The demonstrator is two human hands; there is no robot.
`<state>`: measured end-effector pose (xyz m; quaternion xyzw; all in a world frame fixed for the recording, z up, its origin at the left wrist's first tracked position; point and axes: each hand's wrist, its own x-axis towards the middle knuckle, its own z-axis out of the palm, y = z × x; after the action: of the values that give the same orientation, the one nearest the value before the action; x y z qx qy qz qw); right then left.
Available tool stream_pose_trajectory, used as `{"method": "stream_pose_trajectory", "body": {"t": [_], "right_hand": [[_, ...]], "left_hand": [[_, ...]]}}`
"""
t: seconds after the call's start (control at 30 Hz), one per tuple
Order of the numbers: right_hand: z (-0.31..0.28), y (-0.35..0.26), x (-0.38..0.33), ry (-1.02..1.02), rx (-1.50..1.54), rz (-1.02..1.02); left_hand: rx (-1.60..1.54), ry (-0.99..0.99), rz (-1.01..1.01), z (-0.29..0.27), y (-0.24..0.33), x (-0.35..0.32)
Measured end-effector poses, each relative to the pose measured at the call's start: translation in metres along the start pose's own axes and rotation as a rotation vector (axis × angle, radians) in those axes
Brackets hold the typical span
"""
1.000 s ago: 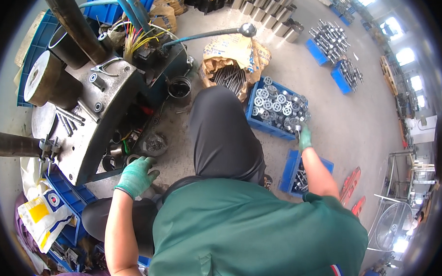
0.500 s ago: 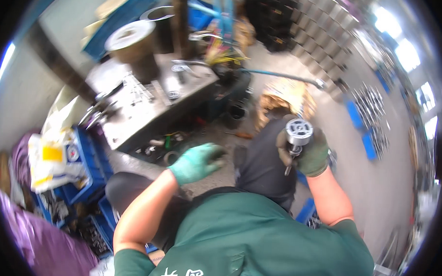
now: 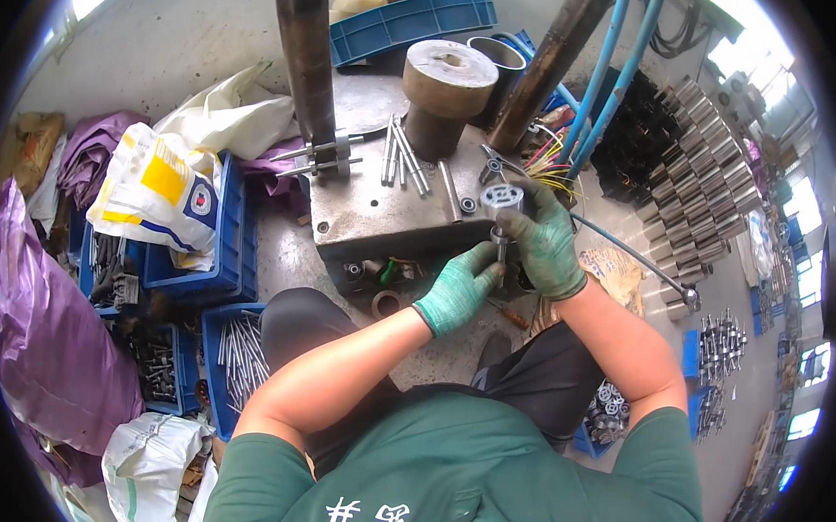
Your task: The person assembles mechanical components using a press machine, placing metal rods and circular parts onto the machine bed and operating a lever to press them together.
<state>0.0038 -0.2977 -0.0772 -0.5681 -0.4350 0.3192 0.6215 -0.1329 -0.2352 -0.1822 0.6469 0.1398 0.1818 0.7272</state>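
Note:
My right hand (image 3: 549,245), in a green glove, is closed round a metal part with a round spoked head (image 3: 502,198) and a shaft below it. The head faces up, and the part stands nearly upright. My left hand (image 3: 458,286), gloved as well, pinches the lower end of the shaft (image 3: 501,250). Both hands are in front of the near edge of a heavy steel press table (image 3: 346,212). On that table lie several thin metal rods (image 3: 403,159), a thicker rod (image 3: 450,190) and a small bearing (image 3: 468,206).
A thick metal cylinder (image 3: 450,78) rises from the table between two dark posts (image 3: 305,64). Blue crates (image 3: 237,236) stand at my left, one holding long metal rods (image 3: 240,356). Metal tubes (image 3: 706,179) are stacked at the far right. A long-handled bar (image 3: 626,250) juts rightward.
My view has swung to the right. My right hand has carried the spoked metal part leftward to the table's front, and my left hand has come from apart to grip its shaft.

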Motion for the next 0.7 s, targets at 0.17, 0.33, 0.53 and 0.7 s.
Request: {"method": "stream_pose_trajectory", "body": {"t": [0.17, 0.33, 0.53, 0.7], "right_hand": [[0.018, -0.001, 0.035, 0.041, -0.031, -0.139], [0.037, -0.033, 0.091, -0.066, -0.048, -0.213], [0.012, -0.064, 0.179, -0.034, -0.746, -0.392], [0.006, -0.061, 0.233, -0.099, -0.953, -0.331]], "left_hand": [[-0.077, 0.112, -0.001, -0.001, -0.002, 0.011], [-0.283, 0.075, -0.311, 0.004, -0.038, 0.005], [-0.56, 0.143, -0.616, 0.014, -0.046, -0.001], [-0.53, 0.172, -0.655, 0.01, -0.048, 0.005]]}}
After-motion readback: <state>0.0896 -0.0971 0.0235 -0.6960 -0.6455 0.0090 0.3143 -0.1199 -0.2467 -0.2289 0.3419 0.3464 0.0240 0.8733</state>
